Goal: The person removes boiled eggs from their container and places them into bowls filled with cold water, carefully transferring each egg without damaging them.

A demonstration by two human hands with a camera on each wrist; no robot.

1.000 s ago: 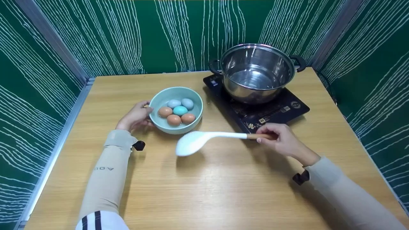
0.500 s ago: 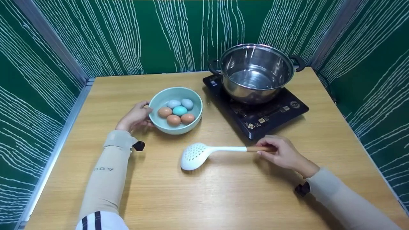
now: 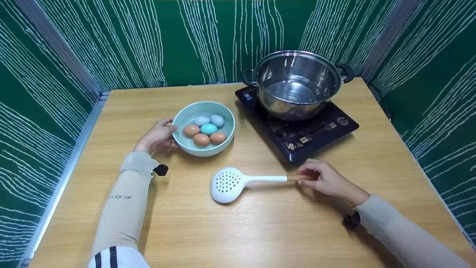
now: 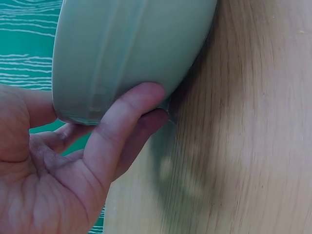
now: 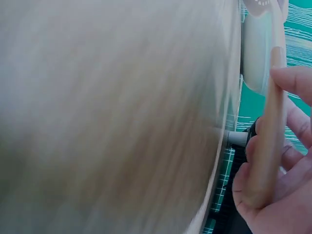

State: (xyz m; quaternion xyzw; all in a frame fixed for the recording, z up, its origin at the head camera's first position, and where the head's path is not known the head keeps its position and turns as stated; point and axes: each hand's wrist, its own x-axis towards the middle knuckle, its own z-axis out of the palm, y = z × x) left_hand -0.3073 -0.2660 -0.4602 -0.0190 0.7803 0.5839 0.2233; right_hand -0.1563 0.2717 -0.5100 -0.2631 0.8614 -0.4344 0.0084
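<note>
My left hand (image 3: pixel 158 134) grips the side of a pale green bowl (image 3: pixel 204 151), thumb at the rim. In the left wrist view its fingers curl under the bowl's outer wall (image 4: pixel 131 44). Several eggs (image 3: pixel 202 140) lie inside: brown, pale blue and one turquoise. My right hand (image 3: pixel 329 181) pinches the wooden handle of a white skimmer (image 3: pixel 266 178). Its round perforated head points left, low over the table in front of the bowl. In the right wrist view, thumb and fingers wrap the wooden handle (image 5: pixel 269 131).
A steel pot (image 3: pixel 297 108) with black side handles stands on a black induction cooktop (image 3: pixel 293 143) at the back right. Liquid seems to cover the pot's bottom. Green walls (image 3: pixel 200 44) with white streaks enclose the wooden table (image 3: pixel 178 230) at the back and sides.
My right hand has brought the skimmer down toward the table and nearer the front, and its head has turned so the holes show. The left hand keeps its place on the bowl.
</note>
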